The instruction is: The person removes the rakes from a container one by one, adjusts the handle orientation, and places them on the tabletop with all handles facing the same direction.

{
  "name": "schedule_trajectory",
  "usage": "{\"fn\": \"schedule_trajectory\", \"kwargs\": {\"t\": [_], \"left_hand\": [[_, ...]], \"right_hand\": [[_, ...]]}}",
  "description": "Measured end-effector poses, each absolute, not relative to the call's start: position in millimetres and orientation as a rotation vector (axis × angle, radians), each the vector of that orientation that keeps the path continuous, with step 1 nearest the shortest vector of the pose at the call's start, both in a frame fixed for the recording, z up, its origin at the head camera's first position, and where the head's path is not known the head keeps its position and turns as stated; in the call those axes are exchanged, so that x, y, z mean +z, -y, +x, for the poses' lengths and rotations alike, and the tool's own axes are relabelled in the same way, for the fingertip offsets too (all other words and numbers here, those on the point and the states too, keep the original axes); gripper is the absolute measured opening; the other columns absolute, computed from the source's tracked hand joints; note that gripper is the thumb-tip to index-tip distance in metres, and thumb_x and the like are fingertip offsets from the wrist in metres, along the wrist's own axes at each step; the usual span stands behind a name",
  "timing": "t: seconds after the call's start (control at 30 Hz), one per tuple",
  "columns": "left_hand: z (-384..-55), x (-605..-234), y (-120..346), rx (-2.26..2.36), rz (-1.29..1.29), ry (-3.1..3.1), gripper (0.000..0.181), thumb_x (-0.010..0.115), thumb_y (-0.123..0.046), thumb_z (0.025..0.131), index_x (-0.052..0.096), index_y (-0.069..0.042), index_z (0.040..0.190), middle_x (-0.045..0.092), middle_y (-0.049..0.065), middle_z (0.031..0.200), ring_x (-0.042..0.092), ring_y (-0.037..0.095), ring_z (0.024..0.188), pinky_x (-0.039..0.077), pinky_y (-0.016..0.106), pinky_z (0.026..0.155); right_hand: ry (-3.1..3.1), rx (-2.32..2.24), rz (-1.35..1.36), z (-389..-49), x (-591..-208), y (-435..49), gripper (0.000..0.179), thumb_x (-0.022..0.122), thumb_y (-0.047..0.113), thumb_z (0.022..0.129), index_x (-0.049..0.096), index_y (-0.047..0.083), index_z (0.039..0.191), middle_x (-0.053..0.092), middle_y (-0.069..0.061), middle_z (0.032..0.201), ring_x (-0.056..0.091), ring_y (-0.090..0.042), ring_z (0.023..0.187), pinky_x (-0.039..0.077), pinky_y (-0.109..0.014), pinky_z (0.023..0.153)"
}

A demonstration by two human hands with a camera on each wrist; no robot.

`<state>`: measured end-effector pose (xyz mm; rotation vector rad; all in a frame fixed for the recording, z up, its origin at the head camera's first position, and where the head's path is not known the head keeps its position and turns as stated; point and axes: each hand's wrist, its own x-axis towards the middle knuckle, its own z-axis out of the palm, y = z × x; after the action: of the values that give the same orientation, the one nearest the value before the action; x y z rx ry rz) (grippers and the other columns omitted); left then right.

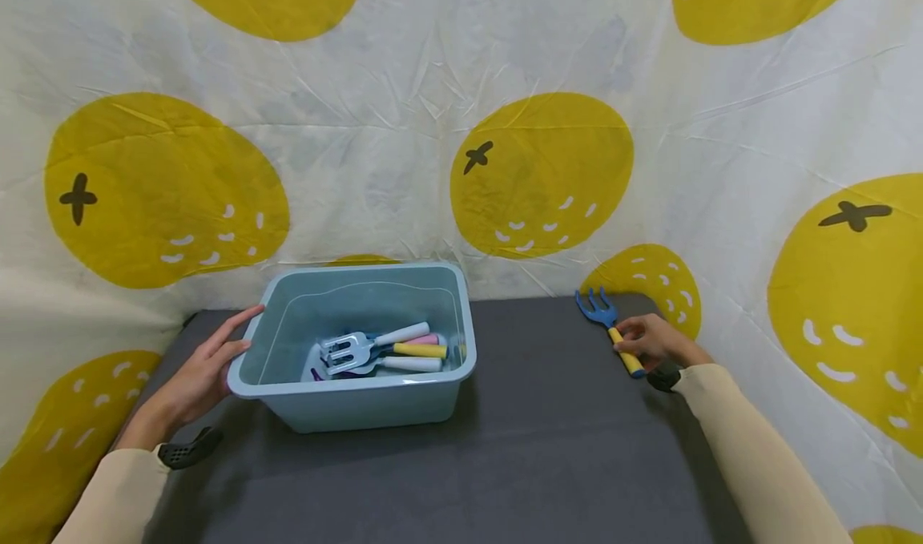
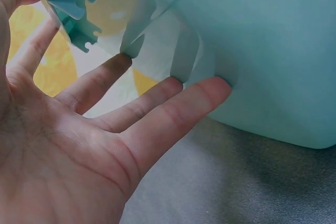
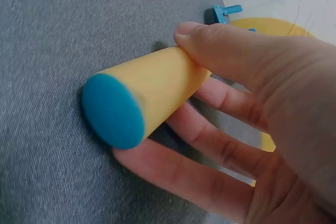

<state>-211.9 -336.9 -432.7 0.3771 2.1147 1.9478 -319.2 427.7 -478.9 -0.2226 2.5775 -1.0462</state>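
On the left of the table stands a pale blue plastic basin [image 1: 368, 406]. My left hand [image 1: 205, 372] is at its left side, with outstretched fingers [image 2: 173, 111] touching the outer wall under the rim. Far to the right, a garden hand fork [image 1: 597, 310] with blue tines and a yellow handle [image 3: 152, 85] lies at a slant on the table. Its handle, with a blue end cap, is between the thumb and fingers of my right hand [image 1: 652, 342], which grips it. In the right wrist view the hand hides most of the tines.
Inside the basin lie several small garden tools, among them a light blue fork [image 1: 349, 352], with white, pink and yellow handles. A dark grey cloth covers the table [image 1: 534, 448]. Behind it hangs a pale curtain [image 1: 389, 183] printed with yellow fruit.
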Motion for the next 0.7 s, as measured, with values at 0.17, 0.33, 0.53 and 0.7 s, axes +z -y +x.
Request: {"fn": "schedule_trajectory", "kwargs": {"t": [0.17, 0.33, 0.53, 0.7], "left_hand": [[-212.3, -433.5, 339.7, 1.968, 0.395, -2.091, 0.056, 0.035, -0.021, 0.114, 0.017, -0.032, 0.165, 0.040, 0.000, 0.143, 0.066, 0.016, 0.105, 0.059, 0.041, 0.083], [-212.2, -434.6, 341.5, 1.968, 0.404, -2.084, 0.056, 0.035, -0.021, 0.114, 0.016, -0.032, 0.165, 0.041, -0.001, 0.142, 0.066, 0.015, 0.102, 0.060, 0.041, 0.082], [-211.4, -436.1, 340.7, 1.961, 0.370, -2.123, 0.055, 0.036, -0.022, 0.113, 0.017, -0.033, 0.164, 0.043, -0.001, 0.136, 0.066, 0.015, 0.099, 0.059, 0.039, 0.081], [-211.9, -435.9, 335.5, 1.935, 0.371, -2.161, 0.055, 0.036, -0.025, 0.114, 0.016, -0.033, 0.165, 0.037, 0.001, 0.139, 0.065, 0.015, 0.100, 0.059, 0.040, 0.081]], "right_hand": [[-2.589, -1.072, -0.239, -316.2, -479.3, -429.9, 0.056, 0.069, 0.023, 0.100, 0.050, -0.007, 0.145, 0.063, -0.023, 0.118, 0.066, -0.028, 0.087, 0.060, -0.045, 0.069], [-2.596, -1.056, -0.220, -315.5, -481.6, -430.2, 0.057, 0.069, 0.026, 0.100, 0.051, -0.004, 0.145, 0.061, -0.024, 0.122, 0.067, -0.026, 0.091, 0.060, -0.044, 0.069], [-2.610, -1.023, -0.236, -318.2, -484.4, -431.3, 0.058, 0.068, 0.028, 0.101, 0.049, -0.002, 0.147, 0.057, -0.029, 0.129, 0.067, -0.027, 0.092, 0.060, -0.042, 0.069], [-2.614, -1.011, -0.231, -319.5, -484.5, -434.9, 0.056, 0.068, 0.026, 0.101, 0.050, -0.003, 0.146, 0.058, -0.029, 0.128, 0.067, -0.027, 0.092, 0.060, -0.043, 0.067]]}}
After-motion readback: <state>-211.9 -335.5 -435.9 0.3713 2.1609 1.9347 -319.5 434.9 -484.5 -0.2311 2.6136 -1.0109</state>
